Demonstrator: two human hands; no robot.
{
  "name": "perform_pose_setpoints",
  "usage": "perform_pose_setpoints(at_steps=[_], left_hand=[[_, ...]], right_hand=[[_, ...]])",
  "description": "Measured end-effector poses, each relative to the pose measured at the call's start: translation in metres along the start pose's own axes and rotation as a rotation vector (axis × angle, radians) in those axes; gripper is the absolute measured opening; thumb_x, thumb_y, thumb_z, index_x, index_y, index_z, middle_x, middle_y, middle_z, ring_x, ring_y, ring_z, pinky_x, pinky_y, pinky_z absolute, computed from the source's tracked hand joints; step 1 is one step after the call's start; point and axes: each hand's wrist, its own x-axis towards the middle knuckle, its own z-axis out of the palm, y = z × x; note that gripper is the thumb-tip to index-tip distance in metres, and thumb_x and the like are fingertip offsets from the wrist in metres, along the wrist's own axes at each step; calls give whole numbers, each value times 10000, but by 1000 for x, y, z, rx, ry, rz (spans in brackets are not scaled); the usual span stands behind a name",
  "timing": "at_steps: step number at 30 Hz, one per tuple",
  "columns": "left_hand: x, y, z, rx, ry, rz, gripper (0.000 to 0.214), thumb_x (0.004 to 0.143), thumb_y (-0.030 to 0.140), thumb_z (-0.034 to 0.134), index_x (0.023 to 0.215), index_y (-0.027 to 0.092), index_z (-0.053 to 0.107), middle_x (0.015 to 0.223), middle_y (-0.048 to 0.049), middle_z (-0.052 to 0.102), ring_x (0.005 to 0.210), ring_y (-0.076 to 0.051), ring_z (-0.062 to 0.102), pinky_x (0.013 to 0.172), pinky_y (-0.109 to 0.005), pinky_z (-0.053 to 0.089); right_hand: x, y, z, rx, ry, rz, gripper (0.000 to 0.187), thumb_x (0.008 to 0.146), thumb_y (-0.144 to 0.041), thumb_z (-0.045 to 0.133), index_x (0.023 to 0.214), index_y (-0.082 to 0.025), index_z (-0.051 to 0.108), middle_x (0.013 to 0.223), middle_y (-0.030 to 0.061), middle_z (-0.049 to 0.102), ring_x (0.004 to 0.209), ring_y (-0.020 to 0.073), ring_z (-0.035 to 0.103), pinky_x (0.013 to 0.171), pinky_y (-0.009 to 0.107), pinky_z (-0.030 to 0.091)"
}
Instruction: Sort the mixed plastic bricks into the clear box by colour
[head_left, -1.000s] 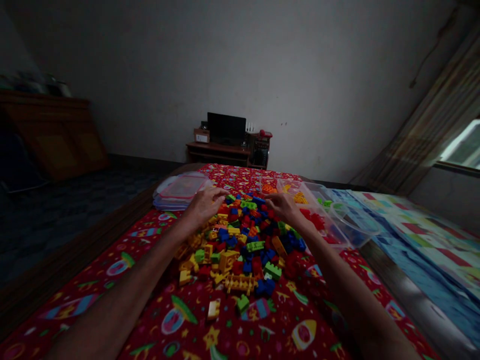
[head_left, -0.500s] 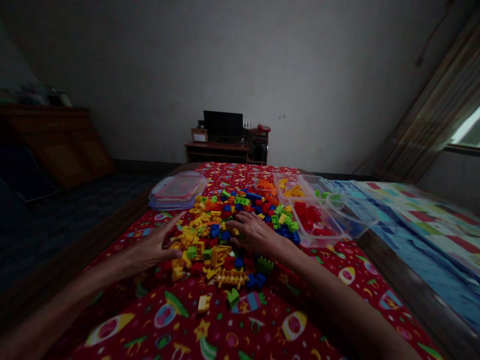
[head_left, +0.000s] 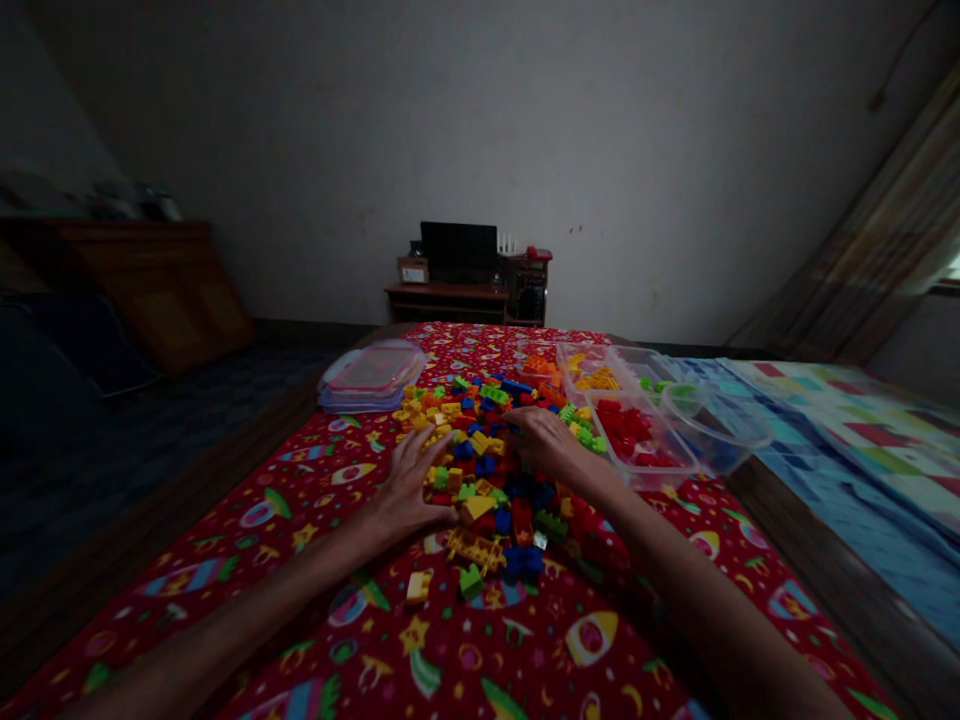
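A loose pile of toy building blocks (head_left: pixel 484 465) in yellow, blue, red, green and orange lies on a red patterned cloth. My left hand (head_left: pixel 412 490) rests at the pile's left edge, fingers and thumb spread around some yellow and green blocks. Over the right part of the pile, my right hand (head_left: pixel 546 442) has its fingers bent down and drawn together; the fingertips are partly hidden, so what they hold cannot be made out. A yellow axle-like piece (head_left: pixel 476 550) sits at the near edge. Close to it are a green block (head_left: pixel 471 582) and a pale yellow block (head_left: pixel 418 587).
Right of the pile, clear boxes hold sorted blocks: red blocks (head_left: pixel 628 432), yellow blocks (head_left: pixel 596 378) and green blocks (head_left: pixel 655 386). A round clear tub (head_left: pixel 724 440) stands beside them. Stacked plastic lids (head_left: pixel 373 375) lie at the left. The cloth (head_left: pixel 300 610) covers the table.
My left hand has swept right and inward, and yellow blocks at the left have shifted toward the middle. My right hand has moved slightly right and away from me, its fingers now more bent.
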Motion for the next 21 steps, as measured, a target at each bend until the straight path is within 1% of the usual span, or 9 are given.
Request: perform_pose_setpoints(at_steps=[3,6,9,11,13,15,18,20,21], left_hand=[[15,11,1,-14,19,51,864,665,486,740,1406,248,365,1488,-146,305,1386,-367,234,1109,-554,260],[36,20,6,-39,30,104,748,722,426,699,1384,247,402,1458,-129,366,1366,-331,291,1108,-530,281],[61,24,14,-67,53,147,627,755,367,664,1336,245,463,1422,-118,424,1339,-309,347,1101,-524,295],[76,27,16,-103,71,151,579,781,378,634,1317,225,480,1401,-123,453,1320,-297,382,1093,-517,312],[86,33,15,-161,89,137,566,816,441,583,1312,188,481,1365,-138,493,1284,-288,434,1073,-499,350],[88,40,9,-208,105,138,570,860,502,494,1310,153,477,1336,-150,523,1253,-277,473,1058,-474,378],[80,43,-11,-181,134,212,535,914,505,375,1297,150,493,1368,-140,505,1293,-255,434,1100,-457,329],[73,31,-24,-125,167,231,495,932,478,331,1279,174,509,1385,-111,496,1322,-239,396,1126,-454,285],[69,20,-28,-100,196,192,484,940,466,301,1269,183,514,1377,-100,506,1311,-231,410,1126,-455,285]], right_hand=[[-2,0,-7,-6,13,24,261,906,-217,500,1111,-127,634,1005,130,680,915,195,611,732,250,400],[-3,0,-11,-20,1,41,245,918,-208,471,1067,-135,651,902,116,686,804,177,605,679,249,385],[-6,3,-14,-33,30,34,264,895,-186,499,1118,-138,630,934,116,678,824,175,588,699,250,379],[-8,4,-17,-47,36,39,300,873,-167,515,1156,-135,611,980,125,666,863,181,577,718,252,375],[-9,5,-22,-56,14,66,292,858,-140,502,1123,-133,625,946,118,663,828,177,569,690,251,361],[-9,6,-25,-57,-5,91,274,842,-114,483,1063,-134,643,863,98,660,742,163,552,632,249,331],[-9,9,-28,-57,-11,97,244,811,-99,477,977,-139,651,771,71,641,650,144,511,581,251,283],[-8,10,-29,-60,-4,103,230,791,-97,484,946,-140,649,745,61,628,637,137,496,578,249,270],[-8,10,-29,-60,0,104,230,784,-97,486,942,-141,647,739,57,623,639,135,493,580,248,266]])
